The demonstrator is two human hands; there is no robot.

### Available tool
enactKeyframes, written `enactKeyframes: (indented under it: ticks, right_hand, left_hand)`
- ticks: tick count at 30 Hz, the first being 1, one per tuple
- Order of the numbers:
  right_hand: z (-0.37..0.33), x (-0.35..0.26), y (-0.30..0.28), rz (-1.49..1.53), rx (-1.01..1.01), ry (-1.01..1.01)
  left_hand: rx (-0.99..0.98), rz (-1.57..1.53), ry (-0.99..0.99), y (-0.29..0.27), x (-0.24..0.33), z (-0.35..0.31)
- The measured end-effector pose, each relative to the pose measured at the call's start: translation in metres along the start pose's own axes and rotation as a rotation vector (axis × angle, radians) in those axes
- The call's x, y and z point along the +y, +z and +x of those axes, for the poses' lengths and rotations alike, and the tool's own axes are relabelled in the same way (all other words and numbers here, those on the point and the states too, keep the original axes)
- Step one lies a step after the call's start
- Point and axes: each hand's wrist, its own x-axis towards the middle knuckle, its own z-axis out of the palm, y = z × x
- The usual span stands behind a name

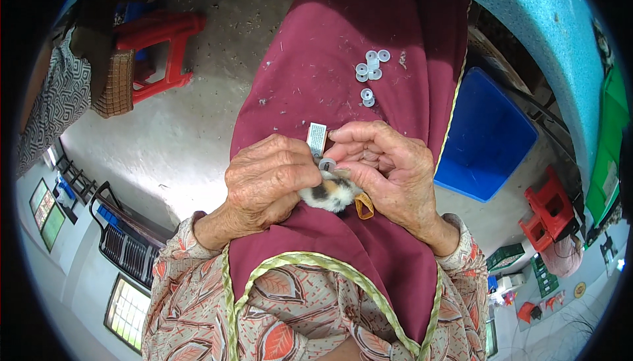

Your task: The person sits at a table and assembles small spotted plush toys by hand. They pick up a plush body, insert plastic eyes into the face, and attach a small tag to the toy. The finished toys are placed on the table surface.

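A small furry plush piece (pixel 328 193), white with black and orange patches, is held low over my lap. My left hand (pixel 271 178) is closed on its left side, fingers curled inward. From the right, my right hand (pixel 394 175) grips its upper edge with thumb and fingers. A translucent round plastic piece (pixel 327 164) shows at the top of the plush, between the fingertips. Just above it stands a white printed label (pixel 317 138). An orange-yellow ribbon loop (pixel 364 207) hangs at the plush's right side. Fingers cover part of the plush.
Several translucent plastic spool-shaped pieces (pixel 369 71) lie on the maroon apron (pixel 303 77) over my lap, among bits of fluff. A blue bin (pixel 486 137) stands to the right, near a red stool (pixel 548 208). At the left are another red stool (pixel 173 51) and a person's patterned clothing (pixel 60 90).
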Motion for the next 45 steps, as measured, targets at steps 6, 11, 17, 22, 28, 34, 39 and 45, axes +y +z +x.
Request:
enactKeyframes:
  ticks: [6, 11, 17, 22, 28, 34, 39, 45]
  right_hand:
    - [0.0, 0.003, 0.003, 0.11, 0.045, -0.001]
    - [0.001, 0.003, 0.005, 0.128, 0.073, -0.01]
    - [-0.001, 0.008, 0.002, 0.221, 0.051, 0.077]
    - [0.0, 0.008, 0.002, 0.305, 0.028, 0.138]
    - [0.002, 0.011, 0.002, 0.122, 0.067, -0.04]
    - [0.004, 0.009, 0.005, 0.261, 0.163, 0.131]
    - [0.005, 0.008, 0.008, 0.369, 0.16, 0.172]
    - [0.009, 0.026, 0.005, 0.347, 0.145, 0.075]
  left_hand:
    - [0.007, -0.011, 0.013, 0.002, -0.003, -0.001]
    - [0.009, -0.013, -0.003, 0.003, -0.001, 0.0]
    - [0.006, 0.0, -0.013, 0.004, 0.0, 0.0]
    - [-0.001, -0.006, -0.02, 0.004, -0.001, -0.001]
    - [0.101, -0.066, -0.209, 0.011, -0.001, -0.002]
    - [0.032, 0.113, -0.325, 0.01, 0.01, 0.014]
    - [0.177, 0.046, -0.124, 0.014, -0.001, 0.008]
    - [0.255, -0.092, -0.423, 0.024, -0.001, 0.002]
